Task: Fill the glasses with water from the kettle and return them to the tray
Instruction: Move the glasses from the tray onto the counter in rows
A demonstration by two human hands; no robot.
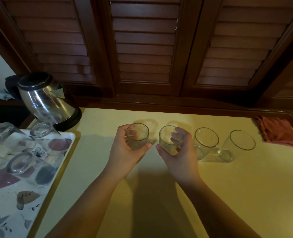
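On the pale yellow tabletop (159, 194), the left hand (125, 152) grips a clear, upright drinking glass (137, 134), fingers curled round its far side and thumb across the near side, low on the wall. Just beside it, the right hand (180, 157) holds a second clear glass (169, 140) the same way, fingers wrapped over the far rim side and thumb at the near base. The two held glasses stand close together, mouths up; whether they rest on the table or hover just above it cannot be told. To their right, two more clear glasses (206, 140) (240, 143) stand upright in the same row, untouched. The stainless-steel electric kettle with a black lid (46, 100) sits at the far left corner of the table. In front of it, the white tray with a flower print (65, 152) carries three clear glasses turned mouth down (20, 162). A crumpled reddish cloth (278, 131) lies at the far right.
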